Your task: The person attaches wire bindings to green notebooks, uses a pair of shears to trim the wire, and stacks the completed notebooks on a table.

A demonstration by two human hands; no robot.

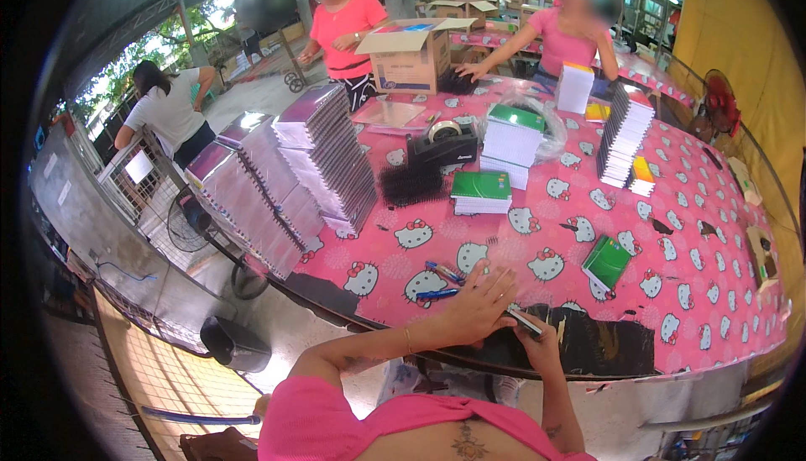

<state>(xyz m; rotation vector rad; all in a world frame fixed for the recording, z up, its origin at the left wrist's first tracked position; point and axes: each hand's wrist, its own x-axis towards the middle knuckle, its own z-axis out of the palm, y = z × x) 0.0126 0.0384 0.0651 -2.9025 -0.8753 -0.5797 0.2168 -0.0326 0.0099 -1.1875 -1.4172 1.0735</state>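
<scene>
My left hand (485, 303) reaches over the table's near edge with its fingers stretched out and its palm down. Close beside it, my right hand (539, 345) is closed on a slim dark object with a pale edge (525, 323); its kind is not clear. Just left of my left fingers lie some blue pens (438, 294). Farther off is a short stack of green-covered notebooks (481, 192), with a taller green-topped stack (510, 144) behind it. A small green notebook pile (607, 263) lies to the right.
Tall stacks of spiral notebooks (327, 159) stand at the left. Near the middle are a black tape dispenser (441, 147) and black binding coils (411, 184). More stacked notebooks (625, 135) stand at the right. Two people work across the table beside a cardboard box (406, 65).
</scene>
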